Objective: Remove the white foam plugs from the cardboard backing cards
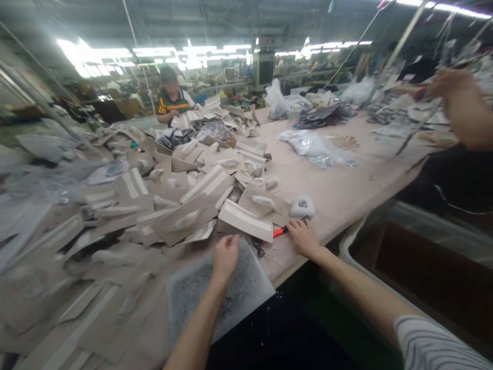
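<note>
My left hand (226,259) is above a grey speckled board (250,288) at the table's near edge. Its fingers are pressed together in a pinch, and whatever may be between them is too small to make out. My right hand (304,239) is on the table to the right, its fingers curled over a tool with a red-orange and black handle (280,232). Just beyond that hand is a small white pouch (302,206) with dark bits in its middle. A flat grey-beige piece with a white strip (245,220) lies between my hands.
A large heap of grey-beige pieces (185,216) covers the table's left side. Clear plastic bags (318,148) lie farther back. A bin (348,246) stands below the right edge. One person (173,103) works across the table; another person's hand (454,85) is raised at right.
</note>
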Action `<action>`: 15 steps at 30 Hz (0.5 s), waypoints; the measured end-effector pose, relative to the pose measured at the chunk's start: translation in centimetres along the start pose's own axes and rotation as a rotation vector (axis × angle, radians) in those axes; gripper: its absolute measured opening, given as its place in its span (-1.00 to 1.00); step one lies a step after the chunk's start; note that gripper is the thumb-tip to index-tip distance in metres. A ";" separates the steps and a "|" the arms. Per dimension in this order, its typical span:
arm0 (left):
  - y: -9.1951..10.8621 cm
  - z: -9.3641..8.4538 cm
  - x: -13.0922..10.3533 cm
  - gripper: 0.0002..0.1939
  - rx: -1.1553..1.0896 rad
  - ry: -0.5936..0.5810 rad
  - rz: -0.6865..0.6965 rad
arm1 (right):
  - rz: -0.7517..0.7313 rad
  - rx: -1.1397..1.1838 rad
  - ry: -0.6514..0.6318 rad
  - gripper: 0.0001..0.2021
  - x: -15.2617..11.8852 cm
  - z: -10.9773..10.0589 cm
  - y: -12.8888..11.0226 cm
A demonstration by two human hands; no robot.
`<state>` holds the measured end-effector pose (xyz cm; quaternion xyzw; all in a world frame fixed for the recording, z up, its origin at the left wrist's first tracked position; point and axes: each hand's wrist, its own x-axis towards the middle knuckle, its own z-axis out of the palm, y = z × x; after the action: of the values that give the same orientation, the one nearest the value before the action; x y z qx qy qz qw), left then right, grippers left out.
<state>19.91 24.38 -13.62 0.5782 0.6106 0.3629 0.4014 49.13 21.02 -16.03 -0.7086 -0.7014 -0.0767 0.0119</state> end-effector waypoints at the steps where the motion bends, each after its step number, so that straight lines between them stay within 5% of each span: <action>1: 1.5 1.6 1.4 -0.62 -0.081 -0.045 -0.078 | -0.028 0.001 -0.003 -0.54 0.2 0.0 0.1; 5: 5.4 6.3 4.9 -0.72 -0.351 0.036 -0.366 | -0.097 0.005 -0.017 -0.70 0.9 -0.1 0.2; 8: 6.8 5.7 5.4 -0.81 -0.356 0.118 -0.325 | -0.143 0.027 -0.037 -0.75 1.3 0.1 0.5; 10: 7.6 2.3 4.9 -0.79 -0.294 0.074 -0.236 | -0.163 0.048 -0.046 -0.73 1.2 0.4 0.6; 15: 9.8 -10.0 0.4 -0.75 0.105 0.061 -0.132 | -0.165 0.083 -0.036 -0.67 0.8 0.8 0.1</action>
<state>14.87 25.70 -0.57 0.5455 0.6778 0.3205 0.3746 49.31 21.92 -16.66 -0.6486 -0.7600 -0.0354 0.0224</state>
